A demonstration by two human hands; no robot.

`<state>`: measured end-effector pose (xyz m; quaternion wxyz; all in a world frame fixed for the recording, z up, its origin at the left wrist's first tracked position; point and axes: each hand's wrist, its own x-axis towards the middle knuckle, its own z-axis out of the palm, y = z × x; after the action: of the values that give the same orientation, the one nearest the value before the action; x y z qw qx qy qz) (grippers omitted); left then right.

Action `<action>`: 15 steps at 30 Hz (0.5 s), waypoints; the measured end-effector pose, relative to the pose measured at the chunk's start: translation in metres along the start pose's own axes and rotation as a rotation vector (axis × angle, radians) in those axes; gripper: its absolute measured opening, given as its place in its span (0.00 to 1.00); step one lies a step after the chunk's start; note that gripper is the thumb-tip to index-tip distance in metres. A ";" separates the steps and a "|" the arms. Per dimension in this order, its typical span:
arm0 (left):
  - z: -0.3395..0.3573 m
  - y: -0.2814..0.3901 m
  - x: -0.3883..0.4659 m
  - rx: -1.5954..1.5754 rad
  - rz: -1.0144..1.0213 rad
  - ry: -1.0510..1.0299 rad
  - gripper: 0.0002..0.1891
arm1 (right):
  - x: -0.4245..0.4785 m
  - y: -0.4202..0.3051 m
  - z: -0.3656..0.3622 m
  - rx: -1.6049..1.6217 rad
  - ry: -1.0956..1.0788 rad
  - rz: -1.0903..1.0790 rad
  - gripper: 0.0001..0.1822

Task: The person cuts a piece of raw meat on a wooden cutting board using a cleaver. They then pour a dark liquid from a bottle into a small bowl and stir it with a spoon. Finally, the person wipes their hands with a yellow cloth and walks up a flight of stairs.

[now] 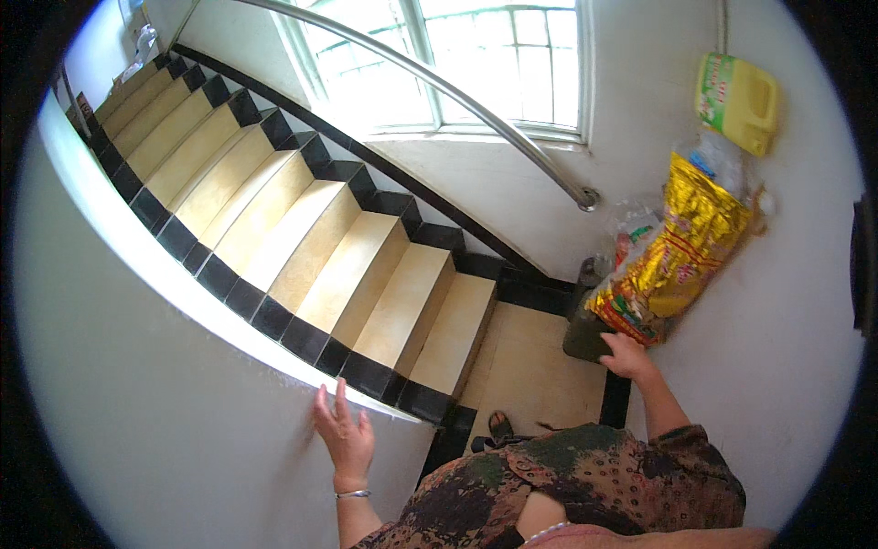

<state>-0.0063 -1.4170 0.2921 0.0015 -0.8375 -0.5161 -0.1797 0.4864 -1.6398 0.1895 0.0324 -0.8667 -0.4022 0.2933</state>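
Note:
My left hand [345,439] is raised beside the white half-wall [206,412] of the stairwell, fingers spread and nothing in them. Its fingertips are at the wall's upper edge; whether they touch it, I cannot tell. A silver bracelet [352,493] circles that wrist. On the right, my right hand [627,357] is low by the bottom end of a shiny gold plastic bag [693,240], thumb and forefinger apart. Contact with the bag is unclear. The bag leans at a slant above a dark green container [586,336], whose upper part it hides.
Cream stairs [336,267] with black tile borders rise to the left. A metal handrail [439,79] slants down below the window [494,62]. A yellow plastic jug [741,103] and clear plastic bags [720,161] are by the right wall. A sandalled foot [501,425] is on the landing [542,357].

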 end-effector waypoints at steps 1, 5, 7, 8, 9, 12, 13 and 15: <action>0.008 0.003 0.004 -0.039 -0.014 -0.028 0.42 | 0.026 -0.021 -0.003 0.016 -0.007 -0.068 0.37; 0.036 0.028 0.022 -0.068 -0.087 -0.107 0.39 | 0.104 -0.089 -0.023 -0.033 0.072 -0.338 0.38; 0.054 0.034 0.022 -0.470 0.070 -0.145 0.37 | 0.117 -0.123 -0.058 -0.089 0.038 -0.290 0.41; 0.050 0.041 0.022 -0.647 -0.079 -0.242 0.36 | 0.139 -0.124 -0.068 -0.092 0.090 -0.354 0.42; 0.047 0.044 0.016 -0.825 -0.256 -0.330 0.35 | 0.150 -0.135 -0.087 -0.112 0.109 -0.390 0.42; 0.070 0.009 -0.004 -0.979 -0.571 -0.143 0.33 | 0.178 -0.180 -0.150 -0.183 0.203 -0.346 0.45; 0.070 0.000 -0.003 -0.972 -0.568 -0.146 0.33 | 0.190 -0.186 -0.171 -0.214 0.259 -0.278 0.45; 0.068 -0.005 -0.001 -0.943 -0.571 -0.132 0.32 | 0.222 -0.188 -0.212 -0.113 0.365 -0.267 0.47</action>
<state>0.0094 -1.4032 0.2275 -0.4548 -0.5835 -0.5853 -0.3317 0.5840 -1.3162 0.3123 0.0947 -0.8450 -0.5164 0.1017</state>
